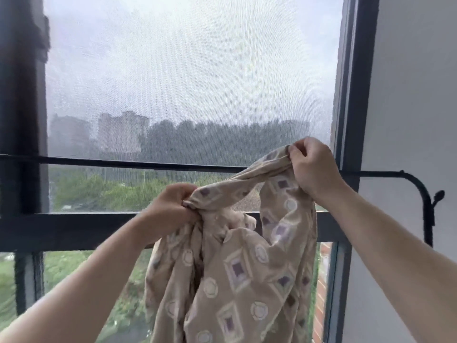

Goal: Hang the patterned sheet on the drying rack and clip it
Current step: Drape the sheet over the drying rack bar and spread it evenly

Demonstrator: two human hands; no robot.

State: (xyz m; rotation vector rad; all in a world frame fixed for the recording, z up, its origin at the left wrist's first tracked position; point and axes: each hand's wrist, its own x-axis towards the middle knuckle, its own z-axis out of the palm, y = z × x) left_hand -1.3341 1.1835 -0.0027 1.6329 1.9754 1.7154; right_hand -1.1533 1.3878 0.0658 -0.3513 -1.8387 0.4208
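Holding the patterned sheet (237, 268) bunched at lower centre of the frame, we had both fists clamped on its gathered edge: left grip (170, 206) at centre, right grip (311, 167) higher, overlapping the black rack bar (123, 163).

One head-worn wide-angle camera is looking forward, roughly level, from the person's eye height. It is facing the window (193, 95) almost squarely and sitting close to it, taking in the rail (123, 162) across the middle and the wall (408, 95) at right.
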